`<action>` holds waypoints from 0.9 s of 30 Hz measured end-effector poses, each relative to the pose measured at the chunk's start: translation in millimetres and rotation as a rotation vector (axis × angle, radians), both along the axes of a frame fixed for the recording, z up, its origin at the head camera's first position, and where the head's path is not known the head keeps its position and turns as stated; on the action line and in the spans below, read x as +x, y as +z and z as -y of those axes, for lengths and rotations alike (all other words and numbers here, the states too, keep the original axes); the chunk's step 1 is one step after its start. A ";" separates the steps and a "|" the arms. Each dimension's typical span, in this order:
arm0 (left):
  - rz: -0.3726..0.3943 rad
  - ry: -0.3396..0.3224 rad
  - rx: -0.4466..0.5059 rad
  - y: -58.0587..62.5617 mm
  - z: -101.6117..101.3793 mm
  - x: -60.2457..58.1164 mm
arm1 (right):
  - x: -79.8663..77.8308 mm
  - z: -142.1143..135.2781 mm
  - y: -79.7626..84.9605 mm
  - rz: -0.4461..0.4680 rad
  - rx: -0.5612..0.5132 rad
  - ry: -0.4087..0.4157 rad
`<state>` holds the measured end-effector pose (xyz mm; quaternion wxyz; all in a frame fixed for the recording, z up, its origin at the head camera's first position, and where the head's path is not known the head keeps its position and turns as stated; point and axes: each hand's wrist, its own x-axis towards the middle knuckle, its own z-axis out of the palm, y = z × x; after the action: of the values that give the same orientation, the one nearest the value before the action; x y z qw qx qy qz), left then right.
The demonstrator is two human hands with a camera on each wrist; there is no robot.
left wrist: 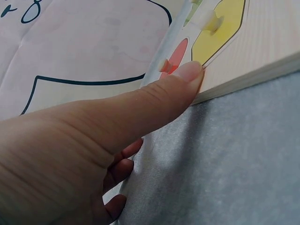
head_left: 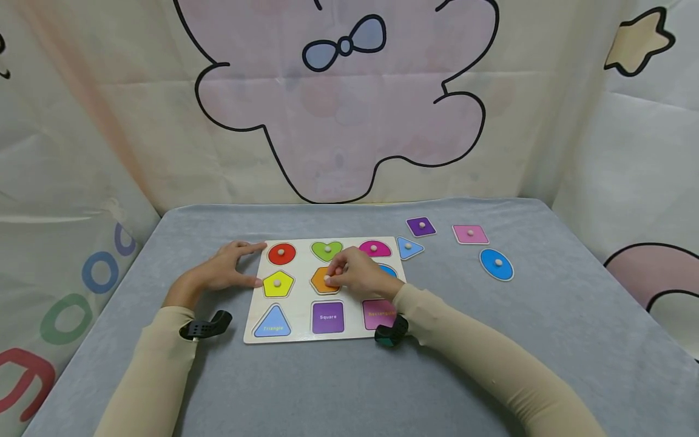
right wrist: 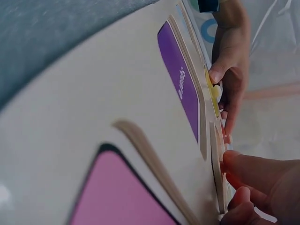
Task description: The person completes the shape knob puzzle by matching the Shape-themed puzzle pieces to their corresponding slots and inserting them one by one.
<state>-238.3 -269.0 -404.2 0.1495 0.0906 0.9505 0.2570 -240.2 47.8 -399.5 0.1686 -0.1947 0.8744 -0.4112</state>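
Note:
A white wooden shape puzzle board [head_left: 299,303] lies on the table. With thumb and fingertips, my right hand [head_left: 363,274] pinches the small knob of an orange hexagon piece [head_left: 319,283] over the board's middle; the right wrist view shows the piece edge-on beside the fingertips [right wrist: 234,161]. My left hand [head_left: 224,268] touches the board's left edge, thumb [left wrist: 164,93] by the yellow pentagon piece [head_left: 278,284] and index finger near the red round piece [head_left: 281,254]. Green heart [head_left: 326,250] and magenta half-round [head_left: 375,248] pieces sit along the top row. My right hand partly covers a blue shape [head_left: 389,270].
Bare recesses show a blue triangle [head_left: 273,321], a purple square [head_left: 328,317] and a pink rectangle [head_left: 379,314]. Right of the board lie loose knobbed pieces: light blue triangle [head_left: 408,247], purple square [head_left: 421,227], pink rectangle [head_left: 470,234], blue oval [head_left: 497,264]. Printed curtains enclose the grey table [head_left: 306,388].

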 end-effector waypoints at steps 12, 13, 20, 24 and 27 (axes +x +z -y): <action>-0.016 -0.006 0.003 2.2 0.3 -0.1 | -0.7 1.3 -0.3 0.004 0.028 -0.002; -0.016 -0.005 0.004 2.1 0.3 -0.1 | -0.7 1.1 0.2 0.006 0.029 0.002; -0.015 -0.009 0.012 0.6 1.6 -0.6 | -3.3 -0.8 0.8 0.024 0.010 0.033; -0.015 -0.010 0.015 -0.9 1.9 -0.6 | -6.4 -3.6 -1.4 0.020 -0.014 0.047; -0.014 -0.012 0.015 -1.2 1.3 0.1 | -7.4 -6.3 -1.8 0.020 -0.025 0.049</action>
<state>-238.2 -270.4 -405.5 0.1437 0.0991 0.9490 0.2625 -247.6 54.1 -401.3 0.1851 -0.2140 0.8624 -0.4198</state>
